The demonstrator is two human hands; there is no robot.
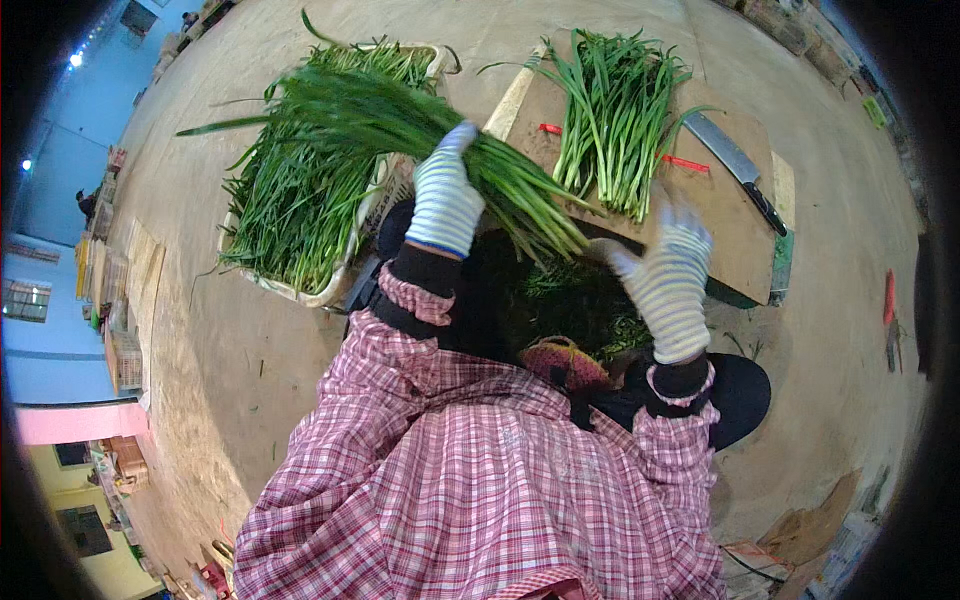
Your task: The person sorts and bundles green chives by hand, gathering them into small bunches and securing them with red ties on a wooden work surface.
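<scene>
My left hand [448, 196], in a striped knit glove, grips a thick bunch of long-leaved green stalks [517, 180]. Its leaf tips spread left over a white plastic crate [330, 294] heaped with the same greens [300, 202]. The cut-looking pale ends point toward my right hand [675, 277], also gloved and blurred. That hand's fingers are apart with nothing visible between them, close to the front edge of a wooden board [720, 217]. A second pile of green stalks [611, 127] lies on the board, with red strips [684, 163] under or beside it.
A cleaver [724, 146] with a black handle rests on the board's right side. Dark ground with leaf scraps [555, 281] lies between my knees. A red-handled tool [890, 300] is on the concrete floor [832, 217] at far right. Stacked goods [101, 270] line the left wall.
</scene>
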